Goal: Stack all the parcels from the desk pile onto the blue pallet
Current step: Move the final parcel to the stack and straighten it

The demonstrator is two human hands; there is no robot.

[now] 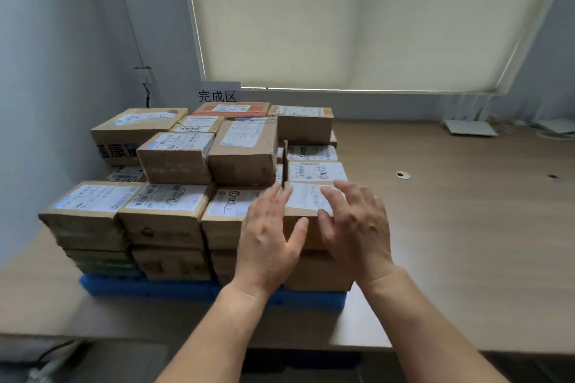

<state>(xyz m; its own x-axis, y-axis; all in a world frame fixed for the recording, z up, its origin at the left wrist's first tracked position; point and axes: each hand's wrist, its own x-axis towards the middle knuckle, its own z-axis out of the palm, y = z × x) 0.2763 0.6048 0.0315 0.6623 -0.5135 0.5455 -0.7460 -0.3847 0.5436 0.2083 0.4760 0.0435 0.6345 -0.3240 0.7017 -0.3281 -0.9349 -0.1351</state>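
Both forearms reach forward. The left hand point(270, 236) and right hand point(354, 227) are side by side, palms down with fingers straight and spread, over the labelled cardboard parcel point(306, 199) at the stack's front right corner. The stack stands on the blue pallet point(155, 288) at the desk's point(451, 227) front left.

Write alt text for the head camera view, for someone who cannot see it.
The left hand and right hand, both open, lie over the front right parcel of a stack of labelled cardboard parcels on a blue pallet. The pallet sits on a wooden desk below a drawn blind.
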